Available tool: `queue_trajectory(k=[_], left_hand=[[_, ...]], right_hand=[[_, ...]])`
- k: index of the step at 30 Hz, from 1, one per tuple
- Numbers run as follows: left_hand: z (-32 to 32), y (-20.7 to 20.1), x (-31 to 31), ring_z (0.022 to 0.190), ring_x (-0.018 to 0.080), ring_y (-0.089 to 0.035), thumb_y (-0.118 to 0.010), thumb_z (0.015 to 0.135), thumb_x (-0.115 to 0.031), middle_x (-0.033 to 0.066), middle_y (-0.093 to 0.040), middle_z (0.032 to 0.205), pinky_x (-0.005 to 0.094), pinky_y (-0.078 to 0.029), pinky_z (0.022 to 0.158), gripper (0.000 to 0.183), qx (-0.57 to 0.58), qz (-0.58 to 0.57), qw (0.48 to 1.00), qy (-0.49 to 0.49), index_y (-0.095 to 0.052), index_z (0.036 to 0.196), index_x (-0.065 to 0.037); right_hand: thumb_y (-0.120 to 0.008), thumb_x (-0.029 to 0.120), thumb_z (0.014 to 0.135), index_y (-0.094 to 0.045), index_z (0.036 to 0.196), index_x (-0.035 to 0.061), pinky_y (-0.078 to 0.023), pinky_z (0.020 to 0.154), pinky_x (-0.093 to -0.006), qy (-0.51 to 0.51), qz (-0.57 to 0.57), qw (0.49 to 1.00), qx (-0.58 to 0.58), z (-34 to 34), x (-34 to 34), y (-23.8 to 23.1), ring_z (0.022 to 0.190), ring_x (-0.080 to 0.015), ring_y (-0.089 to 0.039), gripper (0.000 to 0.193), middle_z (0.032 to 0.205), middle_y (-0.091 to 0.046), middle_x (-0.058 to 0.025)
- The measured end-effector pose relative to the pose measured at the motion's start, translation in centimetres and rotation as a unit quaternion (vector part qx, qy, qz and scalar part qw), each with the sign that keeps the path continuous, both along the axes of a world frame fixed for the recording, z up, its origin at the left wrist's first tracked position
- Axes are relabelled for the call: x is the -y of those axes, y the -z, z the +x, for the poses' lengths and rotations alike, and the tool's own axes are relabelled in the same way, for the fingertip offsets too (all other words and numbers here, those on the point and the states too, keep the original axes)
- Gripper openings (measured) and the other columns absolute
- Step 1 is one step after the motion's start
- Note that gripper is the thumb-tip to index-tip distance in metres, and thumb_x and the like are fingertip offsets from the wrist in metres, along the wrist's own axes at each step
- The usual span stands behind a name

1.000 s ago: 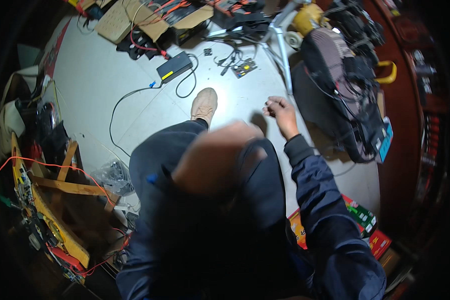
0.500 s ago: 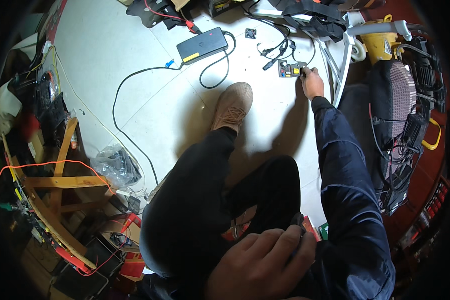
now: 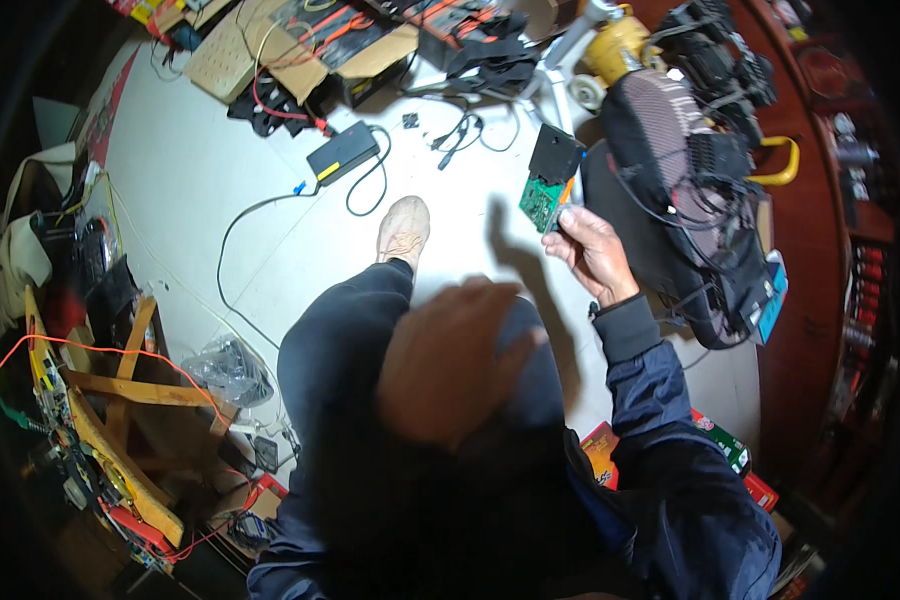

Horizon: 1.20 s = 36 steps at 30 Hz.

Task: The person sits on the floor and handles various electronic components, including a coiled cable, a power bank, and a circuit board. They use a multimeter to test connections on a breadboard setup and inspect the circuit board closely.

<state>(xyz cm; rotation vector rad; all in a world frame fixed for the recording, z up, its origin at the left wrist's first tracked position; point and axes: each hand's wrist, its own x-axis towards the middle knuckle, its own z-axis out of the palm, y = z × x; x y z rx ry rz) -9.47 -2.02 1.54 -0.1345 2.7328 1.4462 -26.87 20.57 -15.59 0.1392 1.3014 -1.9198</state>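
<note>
My right hand is raised above the white floor and grips a small green circuit board with a black part on its upper end. My left hand lies flat on my dark-trousered knee, fingers spread, holding nothing; it is blurred. My foot in a beige shoe rests on the floor just left of the board's shadow.
A black power adapter with a looped cable lies ahead. Cardboard and tangled wires crowd the far side. A dark bag sits at right, wooden frames at left, a clear plastic bag nearby.
My right hand has lifted from the floor with the circuit board in it. My left hand has shifted up over my knee.
</note>
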Motion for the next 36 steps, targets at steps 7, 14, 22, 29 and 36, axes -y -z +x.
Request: queue_trajectory(k=[7,14,22,29,36], left_hand=[[-1.1,1.2,-3.7,0.114,0.0339,-0.068,-0.091,0.070,-0.045,0.0230,-0.068,0.124,0.0392,-0.050,0.100,0.093,-0.135,0.080,0.986,-0.059,-0.053,0.140,0.004],[1.1,2.0,-6.7,0.109,0.0168,-0.064,-0.087,0.079,-0.020,0.0104,-0.066,0.118,0.0328,-0.052,0.098,0.074,-0.119,0.283,0.952,-0.015,-0.050,0.138,0.004],[2.8,2.6,-7.3,0.106,0.0392,-0.067,-0.081,0.068,-0.029,0.0220,-0.067,0.113,0.0442,-0.053,0.093,0.072,-0.253,0.042,0.966,-0.028,-0.057,0.130,0.000],[4.2,3.3,-6.8,0.111,0.0384,-0.062,-0.077,0.067,-0.025,0.0196,-0.062,0.118,0.0427,-0.052,0.097,0.070,-0.255,0.009,0.965,0.067,-0.056,0.130,-0.002],[4.9,2.9,-6.4,0.116,0.0388,-0.060,-0.076,0.069,-0.022,0.0224,-0.059,0.124,0.0419,-0.048,0.103,0.073,-0.210,0.035,0.968,0.136,-0.053,0.134,0.001]], right_hand=[[-0.055,0.027,0.107,-0.053,0.133,-0.0029,-0.059,0.078,-0.0333,0.013,-0.258,0.966,0.012,9.9,-0.9,-10.4,0.087,-0.0193,-0.069,0.040,0.110,-0.068,-0.0121],[-0.055,0.029,0.107,-0.060,0.123,0.0055,-0.055,0.082,-0.0332,0.071,-0.245,0.967,-0.013,15.2,-1.5,-11.1,0.092,-0.0167,-0.066,0.029,0.106,-0.068,-0.0057],[-0.063,0.017,0.098,-0.048,0.145,0.0028,-0.057,0.090,-0.0396,0.109,-0.023,0.981,-0.159,16.8,-5.7,-14.1,0.109,-0.0260,-0.069,0.051,0.131,-0.063,-0.0137],[-0.071,0.002,0.071,-0.030,0.159,0.0089,-0.033,0.121,-0.0392,-0.096,0.301,0.700,-0.640,16.0,-7.2,-19.7,0.147,-0.0346,-0.039,0.098,0.158,-0.036,-0.0193],[-0.077,0.003,0.067,-0.057,0.136,0.0046,-0.043,0.111,-0.0378,-0.142,0.353,0.700,-0.605,16.8,-7.3,-21.5,0.127,-0.0304,-0.055,0.072,0.133,-0.054,-0.0137]])
